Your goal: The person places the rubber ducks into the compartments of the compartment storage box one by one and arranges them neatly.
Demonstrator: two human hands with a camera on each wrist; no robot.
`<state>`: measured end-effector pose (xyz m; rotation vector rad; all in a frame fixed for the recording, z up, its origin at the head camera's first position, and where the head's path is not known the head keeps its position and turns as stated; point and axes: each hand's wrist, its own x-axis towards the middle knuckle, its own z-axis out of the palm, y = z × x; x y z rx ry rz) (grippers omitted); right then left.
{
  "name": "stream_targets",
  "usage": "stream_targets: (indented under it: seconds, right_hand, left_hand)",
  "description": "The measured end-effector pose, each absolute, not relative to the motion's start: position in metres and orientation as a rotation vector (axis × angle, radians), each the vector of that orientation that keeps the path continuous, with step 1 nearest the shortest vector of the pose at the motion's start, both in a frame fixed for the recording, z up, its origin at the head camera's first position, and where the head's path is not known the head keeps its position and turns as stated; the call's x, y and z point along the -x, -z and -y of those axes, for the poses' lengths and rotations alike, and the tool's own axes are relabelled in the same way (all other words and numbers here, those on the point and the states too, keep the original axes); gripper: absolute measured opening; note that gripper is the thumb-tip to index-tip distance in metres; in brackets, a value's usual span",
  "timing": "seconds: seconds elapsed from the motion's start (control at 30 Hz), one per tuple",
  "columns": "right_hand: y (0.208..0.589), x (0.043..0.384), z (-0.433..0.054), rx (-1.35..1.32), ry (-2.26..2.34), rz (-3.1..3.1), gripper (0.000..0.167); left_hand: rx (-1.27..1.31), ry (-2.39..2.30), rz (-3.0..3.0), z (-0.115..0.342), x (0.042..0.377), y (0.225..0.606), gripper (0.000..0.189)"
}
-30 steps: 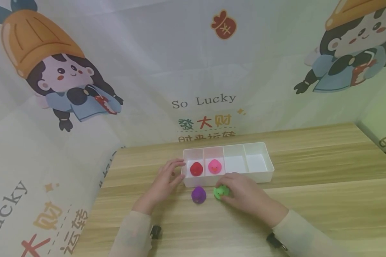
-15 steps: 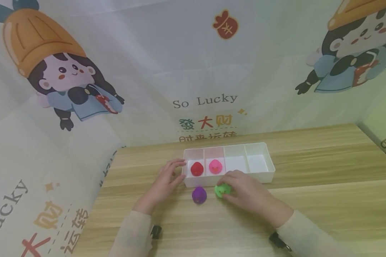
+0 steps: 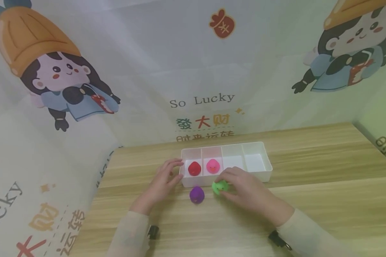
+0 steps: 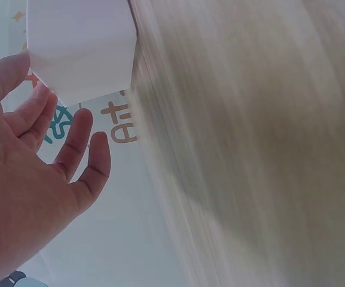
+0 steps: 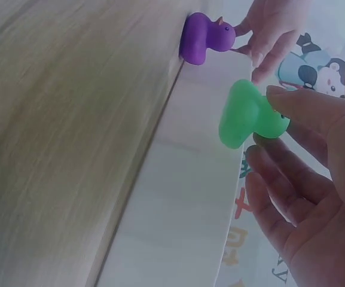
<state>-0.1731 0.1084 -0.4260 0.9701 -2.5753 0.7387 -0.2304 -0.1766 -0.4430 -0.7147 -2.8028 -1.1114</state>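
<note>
My right hand [image 3: 244, 187] pinches a green rubber duck [image 5: 244, 116] by its head between thumb and fingertips. In the right wrist view the duck is off the table, beside the front wall of a white divided box [image 3: 167, 180]. My left hand [image 3: 159, 184] is at the box's left end, its fingers loosely spread and fingertips at the rim. In the left wrist view, thumb and fingers lie by the box's end wall [image 4: 85, 60]. A purple rubber duck [image 3: 197, 195] stands on the table in front of the box. A red duck [image 3: 194, 168] and a pink duck [image 3: 213, 166] sit in its two left compartments.
The two right compartments [image 3: 255, 162] of the box show their bare white floors. Behind the wooden table [image 3: 308, 214] hangs a printed cloth [image 3: 154, 53], with more of it at both sides.
The green duck has risen slightly from the table in my right hand. My left hand stays at the box's end; the head view has shifted a little.
</note>
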Motion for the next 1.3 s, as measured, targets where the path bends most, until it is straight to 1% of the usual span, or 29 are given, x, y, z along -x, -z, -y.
stream_targets:
  seconds: [0.6, 1.3]
  right_hand:
    - [0.416, 0.178, -0.112, -1.020, -0.853, 2.515, 0.032]
    - [0.412, 0.184, -0.128, -0.970, -0.845, 2.494, 0.033]
  left_hand:
    - [0.733, 1.106, 2.803, 0.179, 0.232, 0.443, 0.041]
    - [0.727, 1.110, 2.804, 0.179, 0.230, 0.443, 0.041]
